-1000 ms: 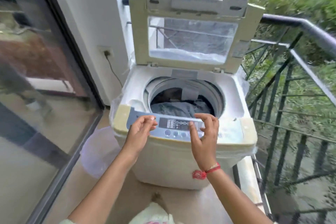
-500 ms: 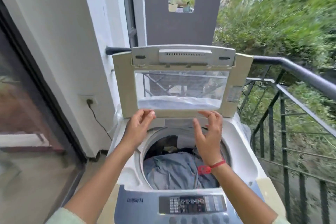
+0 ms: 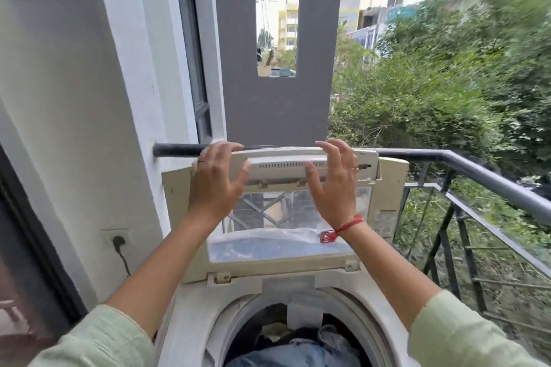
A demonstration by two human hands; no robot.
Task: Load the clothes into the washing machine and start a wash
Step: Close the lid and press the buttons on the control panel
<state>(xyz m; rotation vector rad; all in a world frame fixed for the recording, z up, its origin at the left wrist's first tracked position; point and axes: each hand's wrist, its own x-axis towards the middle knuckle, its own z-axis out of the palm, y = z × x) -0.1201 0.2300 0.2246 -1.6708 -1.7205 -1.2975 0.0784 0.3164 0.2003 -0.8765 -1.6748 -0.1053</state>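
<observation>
View from a person's head, looking down over a top-loading washing machine (image 3: 190, 310) on a balcony. The machine fills the lower middle of the frame. Its cream lid (image 3: 389, 188) stands raised and upright in the centre, with a clear window (image 3: 268, 247) in its lower half.

Both hands hold the lid's top edge. The left hand (image 3: 216, 185), centre left, has its fingers curled over the top edge and its thumb on the near face. The right hand (image 3: 332, 188), just right of centre, grips the same way, fingers hooked over the top and thumb on the front. The hands are apart, with a strip of the lid's vented top section between them. A red thread (image 3: 343, 228) is tied round the right wrist. Pale green sleeves (image 3: 98, 340) show at the bottom corners.

The clothes (image 3: 298, 350) lie inside the open drum at the bottom centre: blue fabric on top, darker pieces behind it.

At the left, a white wall carries a socket (image 3: 117, 238) with a dark plug and cord. A dark metal railing (image 3: 492, 182) runs across the right side, with green bushes (image 3: 447, 83) beyond it. A grey wall panel (image 3: 277, 104) with a rectangular opening rises behind the lid.
</observation>
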